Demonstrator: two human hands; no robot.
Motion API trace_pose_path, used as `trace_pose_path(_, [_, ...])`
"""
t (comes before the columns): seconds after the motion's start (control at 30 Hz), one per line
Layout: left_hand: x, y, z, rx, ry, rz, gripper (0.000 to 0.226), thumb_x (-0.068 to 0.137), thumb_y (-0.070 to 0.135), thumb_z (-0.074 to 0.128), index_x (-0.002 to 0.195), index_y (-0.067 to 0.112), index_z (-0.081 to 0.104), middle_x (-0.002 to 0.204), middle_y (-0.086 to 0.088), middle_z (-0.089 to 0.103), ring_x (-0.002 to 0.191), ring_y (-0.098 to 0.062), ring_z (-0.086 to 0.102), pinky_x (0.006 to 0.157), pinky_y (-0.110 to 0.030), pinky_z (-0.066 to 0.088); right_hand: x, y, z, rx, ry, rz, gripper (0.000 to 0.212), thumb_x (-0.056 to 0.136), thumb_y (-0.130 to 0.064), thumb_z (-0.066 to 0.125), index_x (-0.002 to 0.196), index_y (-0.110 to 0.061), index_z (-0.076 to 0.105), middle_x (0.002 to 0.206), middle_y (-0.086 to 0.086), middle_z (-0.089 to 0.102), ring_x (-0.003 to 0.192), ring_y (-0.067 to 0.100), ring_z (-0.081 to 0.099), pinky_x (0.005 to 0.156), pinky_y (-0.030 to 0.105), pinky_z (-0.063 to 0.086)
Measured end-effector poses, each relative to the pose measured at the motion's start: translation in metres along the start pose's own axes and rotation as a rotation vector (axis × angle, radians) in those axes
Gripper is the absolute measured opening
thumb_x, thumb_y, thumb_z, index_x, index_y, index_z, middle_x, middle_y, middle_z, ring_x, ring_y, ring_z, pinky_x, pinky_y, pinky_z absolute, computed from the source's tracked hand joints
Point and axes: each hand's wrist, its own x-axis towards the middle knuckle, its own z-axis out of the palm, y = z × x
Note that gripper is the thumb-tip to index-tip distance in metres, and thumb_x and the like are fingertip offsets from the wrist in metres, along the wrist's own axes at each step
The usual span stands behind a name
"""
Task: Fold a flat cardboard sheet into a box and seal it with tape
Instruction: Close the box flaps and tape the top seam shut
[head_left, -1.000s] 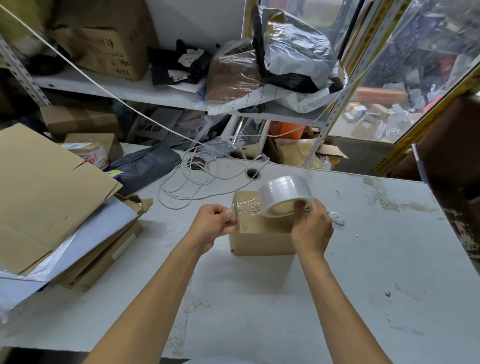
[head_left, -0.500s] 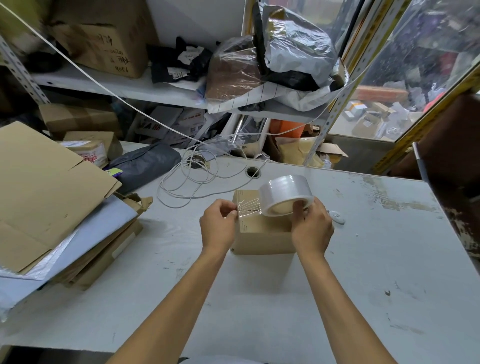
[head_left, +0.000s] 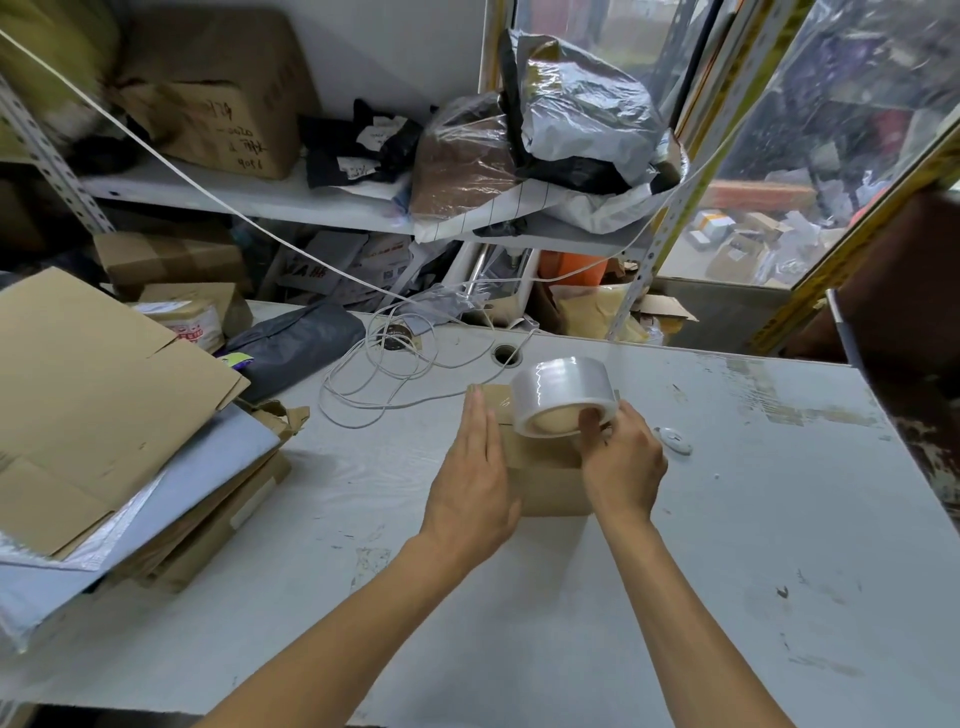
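Observation:
A small brown cardboard box (head_left: 545, 480) stands on the white table (head_left: 727, 545) between my hands. My left hand (head_left: 475, 478) lies flat with straight fingers against the box's left side, over a strip of clear tape that runs from the roll. My right hand (head_left: 621, 467) grips a wide roll of clear tape (head_left: 563, 395), a finger inside its core, holding it just above the box's top. Most of the box's top is hidden behind the roll.
A stack of flat cardboard sheets (head_left: 93, 395) and grey mailers lies at the table's left. A coiled white cable (head_left: 384, 374) and a grey bag (head_left: 296, 348) sit behind the box. A small white object (head_left: 672, 440) lies right of my right hand. Cluttered shelves stand behind.
My left hand let go of the pinched tape end, straightened and now presses flat on the box's left side. The roll came down closer to the box top.

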Motion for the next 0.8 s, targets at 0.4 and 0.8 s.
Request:
trace_pose_path(0.4, [0.001, -0.018, 0.000, 0.067, 0.030, 0.091, 0.098, 0.069, 0.026, 0.076, 0.151, 0.000, 0.029, 0.156, -0.020, 0.035, 0.143, -0.034, 0.038, 0.113, -0.047, 0.038, 0.023, 0.012, -0.029, -0.021, -0.204, 0.012, 0.019, 0.097, -0.029, 0.052, 0.101, -0.011, 0.048, 0.083, 0.007, 0.057, 0.077, 0.033, 0.055, 0.062, 0.035, 0.038])
trace_pose_path(0.8, [0.016, -0.003, -0.006, 0.148, -0.043, 0.098, 0.101, 0.077, 0.042, 0.062, 0.151, -0.008, 0.015, 0.161, -0.028, 0.014, 0.152, -0.040, 0.008, 0.124, -0.043, 0.005, 0.030, 0.021, -0.036, 0.136, -0.207, 0.027, 0.046, 0.097, -0.023, 0.056, 0.139, -0.030, 0.040, 0.120, 0.010, 0.062, 0.105, 0.029, 0.059, 0.083, 0.046, 0.055])
